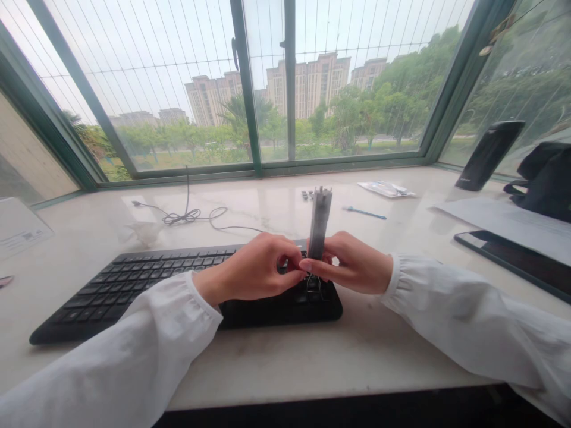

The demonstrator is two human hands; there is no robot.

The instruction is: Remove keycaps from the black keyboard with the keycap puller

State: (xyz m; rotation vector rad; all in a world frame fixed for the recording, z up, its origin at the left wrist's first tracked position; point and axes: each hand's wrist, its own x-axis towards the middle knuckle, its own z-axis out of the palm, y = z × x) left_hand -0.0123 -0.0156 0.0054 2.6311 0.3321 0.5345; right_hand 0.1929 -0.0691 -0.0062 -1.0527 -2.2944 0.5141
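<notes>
A grey keycap puller (320,220) stands upright over the right end of a black keyboard (276,309), its thin wire loops pointing down at the keys. My right hand (352,261) is closed around the puller's lower part, thumb in front and fingers behind. From the left, my left hand (256,267) pinches thumb and forefinger together at the puller's lower end, by the wires. The fingertips of both hands meet there, and they partly hide what lies between them. Several small loose keycaps (307,194) lie on the white surface behind the puller.
A thin blue stick (364,213) and a clear plastic bag (386,189) lie behind my right hand. Farther right are a phone (513,261), papers (504,214), a black case (491,154) and a black bag (546,181). A coiled cable (182,217) and crumpled plastic (145,233) lie beyond the keyboard.
</notes>
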